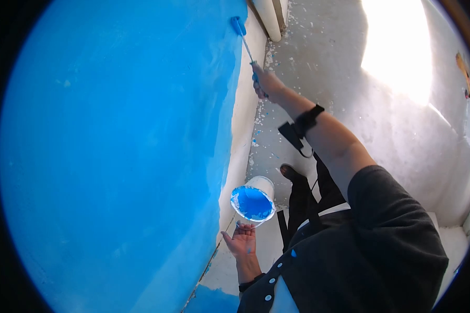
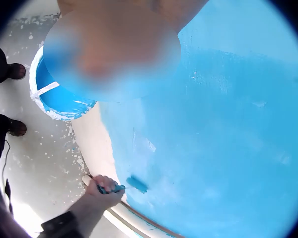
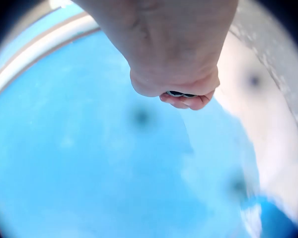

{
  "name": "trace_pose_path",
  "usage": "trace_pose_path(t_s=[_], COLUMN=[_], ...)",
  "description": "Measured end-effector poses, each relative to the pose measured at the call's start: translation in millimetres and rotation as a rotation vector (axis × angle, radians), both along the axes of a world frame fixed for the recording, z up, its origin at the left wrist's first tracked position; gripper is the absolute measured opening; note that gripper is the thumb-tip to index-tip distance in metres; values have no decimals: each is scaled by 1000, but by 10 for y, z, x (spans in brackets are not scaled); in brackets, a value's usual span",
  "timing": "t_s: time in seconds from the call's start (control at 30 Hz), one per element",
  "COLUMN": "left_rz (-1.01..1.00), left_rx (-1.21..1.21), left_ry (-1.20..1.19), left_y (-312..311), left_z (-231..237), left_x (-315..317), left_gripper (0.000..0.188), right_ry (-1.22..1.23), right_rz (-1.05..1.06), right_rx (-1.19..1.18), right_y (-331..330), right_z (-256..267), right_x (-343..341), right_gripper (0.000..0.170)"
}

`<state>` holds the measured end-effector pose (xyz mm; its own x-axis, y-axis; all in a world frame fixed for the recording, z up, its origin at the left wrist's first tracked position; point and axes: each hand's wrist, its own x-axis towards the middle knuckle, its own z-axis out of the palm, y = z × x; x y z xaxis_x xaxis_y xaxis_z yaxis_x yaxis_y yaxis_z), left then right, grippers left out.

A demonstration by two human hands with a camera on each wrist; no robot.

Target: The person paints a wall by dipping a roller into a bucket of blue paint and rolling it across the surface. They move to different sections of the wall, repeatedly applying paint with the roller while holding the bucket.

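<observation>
A small paint roller (image 1: pixel 238 26) with blue on it lies against the wall near the edge of the blue paint. My right hand (image 1: pixel 267 84) grips its handle, also visible in the left wrist view as a hand (image 2: pixel 103 191) beside the roller (image 2: pixel 137 184). From above, in the right wrist view, the right hand (image 3: pixel 176 64) has its fingers curled round the dark handle. A white bucket (image 1: pixel 267 183) of blue paint (image 1: pixel 253 203) hangs by its wire handle from the hooked fingers of my left hand (image 1: pixel 243 243). That hand is blurred in the left wrist view.
Blue paint covers most of the wall (image 1: pixel 130 130); a pale unpainted strip (image 1: pixel 243 120) borders the floor (image 1: pixel 318 68), which is speckled with paint. A pale pipe (image 1: pixel 269 21) stands beyond the roller. One shoe (image 1: pixel 287 170) shows beside the bucket. Bright light falls on the floor.
</observation>
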<state>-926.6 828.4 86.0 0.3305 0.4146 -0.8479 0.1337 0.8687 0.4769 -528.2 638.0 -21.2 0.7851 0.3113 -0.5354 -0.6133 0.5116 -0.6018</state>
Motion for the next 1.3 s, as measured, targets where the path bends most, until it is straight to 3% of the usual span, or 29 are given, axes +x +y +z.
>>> trace_pose_path(t_s=[0.1, 0.2, 0.27, 0.33, 0.4, 0.47, 0.53, 0.67, 0.8, 0.9, 1.0, 1.03, 1.13, 1.2, 1.27, 1.3], left_rz=[-35, -12, -46, -33, -15, -30, -37, -58, -64, -59, -59, -50, -35, -35, -27, -27], left_rx=[8, 4, 14, 11, 10, -3, 0, 1, -9, -6, -3, -18, -30, -18, -7, -8], left_ry=[-13, 23, 28, 26, 28, 0, 2, -10, 3, -23, -6, -8, 9, 16, 25, 24], left_y=[-9, -10, -34, -50, -68, -26, 2, 4, 67, 33, -15, -7, -17, -31, -30, -17], left_z=[-3, 46, 78, 102, 100, 54, 64, 54, 24, 48, 112, 106, 95, 78, 96, 77], left_x=[27, 96, 159, 172, 140, 65, 24, 31, -1, -52, 22, 15, 38, 85, 94, 91], left_gripper=[68, 69, 67, 67, 67, 70, 70, 65, 65, 64, 64, 66, 69, 69, 68, 68], right_ry=[38, -39, 5, 24, -16, 132, 161, 122, 69, 131, 254, 234, 79, 91, -63, -123], right_rz=[-6, 64, 228, 221, 124, 88, 85, 93, 279, 150, 38, 33, 42, 233, 384, 335], right_rx=[-52, -47, -101, -215, -152, 125, 174, 73, 27, -19, 345, 325, 118, 17, -128, -203], right_y=[103, 347, 308, 152, -10, -186, -139, 283, 430, 257, 80, 158, 472, 491, 485, 484], right_z=[242, 465, 587, 550, 294, 321, 375, 578, 812, 662, 464, 494, 732, 994, 898, 816], right_x=[-154, -1115, -1551, -1373, -783, -214, -139, -998, -1942, -1335, -407, -417, -1115, -1862, -2396, -2377], right_gripper=[42, 43, 44, 45, 45, 41, 41, 43, 48, 45, 45, 45, 43, 44, 42, 43])
